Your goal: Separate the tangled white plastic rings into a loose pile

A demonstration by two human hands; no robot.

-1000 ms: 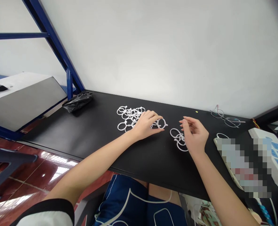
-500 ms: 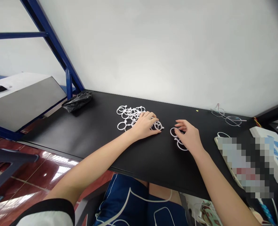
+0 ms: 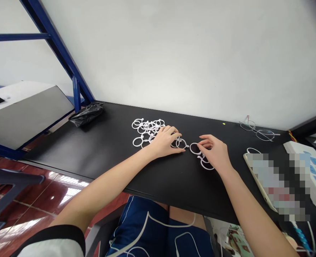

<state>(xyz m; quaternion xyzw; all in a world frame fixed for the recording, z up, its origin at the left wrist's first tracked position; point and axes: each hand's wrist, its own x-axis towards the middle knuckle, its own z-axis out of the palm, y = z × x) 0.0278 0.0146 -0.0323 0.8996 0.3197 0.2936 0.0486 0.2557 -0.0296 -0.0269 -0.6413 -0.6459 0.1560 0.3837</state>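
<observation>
A pile of white rings (image 3: pixel 138 141), each with a small knob on its rim, lies overlapping on the black table. My left hand (image 3: pixel 164 142) rests over the right end of the pile, thumb and fingers apart. Between its thumb and forefinger lies a ring (image 3: pixel 182 144) with its knob toward the right. My right hand (image 3: pixel 214 151) pinches the edge of another white ring (image 3: pixel 195 148) between thumb and fingertips, close to that knob. Under this hand, a few more rings (image 3: pixel 206 167) lie on the table, partly hidden by it.
Eyeglasses (image 3: pixel 256 131) lie by the wall at the right. Nearer are a phone (image 3: pixel 259 182), partly blurred out, and a white power strip (image 3: pixel 313 178). A black plastic bag (image 3: pixel 87 115) sits at the left by a blue metal frame (image 3: pixel 64 60). The table (image 3: pixel 93 157) ends at my lap.
My right hand has shifted the pinched ring slightly left, closer to the pile. A ring by my left fingertips now reaches a little farther right.
</observation>
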